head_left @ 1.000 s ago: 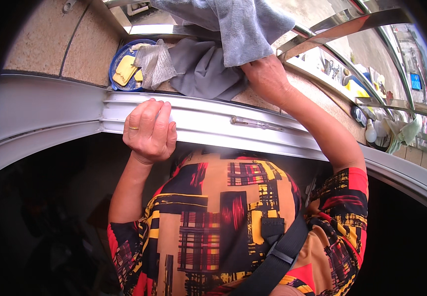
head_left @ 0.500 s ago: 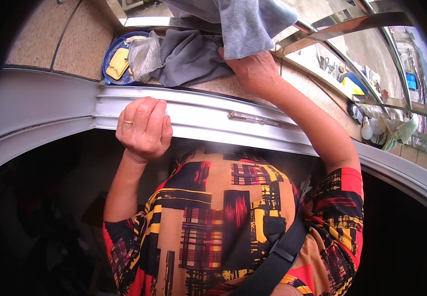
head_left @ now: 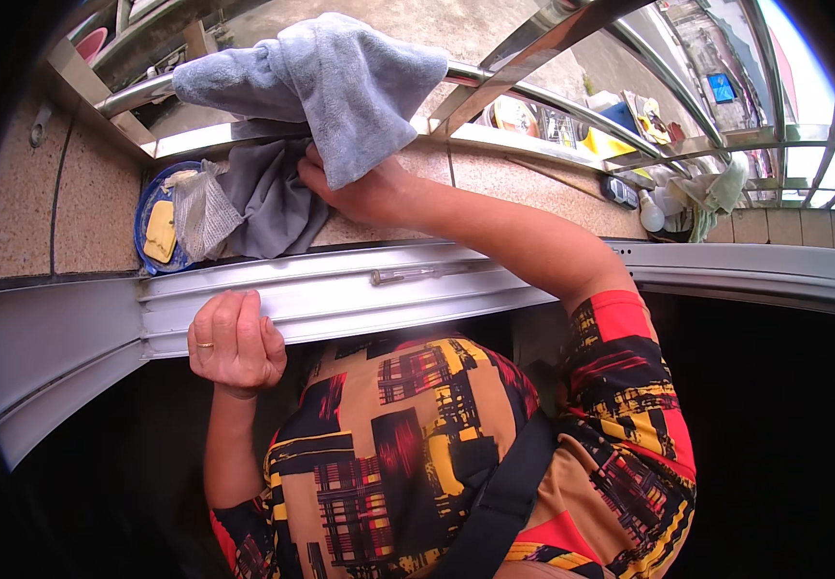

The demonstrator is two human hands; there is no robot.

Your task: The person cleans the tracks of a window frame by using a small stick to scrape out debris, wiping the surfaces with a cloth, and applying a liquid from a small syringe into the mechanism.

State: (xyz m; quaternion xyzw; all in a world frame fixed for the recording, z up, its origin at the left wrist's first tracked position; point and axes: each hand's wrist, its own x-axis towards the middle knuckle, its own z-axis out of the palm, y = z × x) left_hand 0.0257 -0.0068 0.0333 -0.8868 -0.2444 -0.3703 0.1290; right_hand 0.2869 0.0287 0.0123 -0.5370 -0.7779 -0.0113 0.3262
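Note:
My right hand (head_left: 364, 193) reaches over the sill, closed at the edge of a dark grey cloth (head_left: 268, 193). Its fingertips are partly hidden behind a light grey towel (head_left: 355, 96), which is draped over the metal rail and hangs down to the hand. At the near edge of the white window track (head_left: 311, 299) is my left hand (head_left: 234, 338), a ring on one finger. Its fingers are curled; what is inside them, if anything, is hidden. Left of the dark cloth sits a blue dish (head_left: 144, 232) with a yellow soap bar (head_left: 160, 232) and a whitish mesh cloth (head_left: 202, 210).
A clear-handled screwdriver-like tool (head_left: 408, 273) lies in the track. Metal bars (head_left: 524, 68) enclose the sill's far side. A white light bulb (head_left: 651, 212), a dark device (head_left: 618, 191) and a pale rag (head_left: 722, 193) stand at the right.
The view has shifted, showing more of the rail and ground beyond. My right hand is nearer the blue dish, and the dark cloth looks more bunched. The left hand stays by the track.

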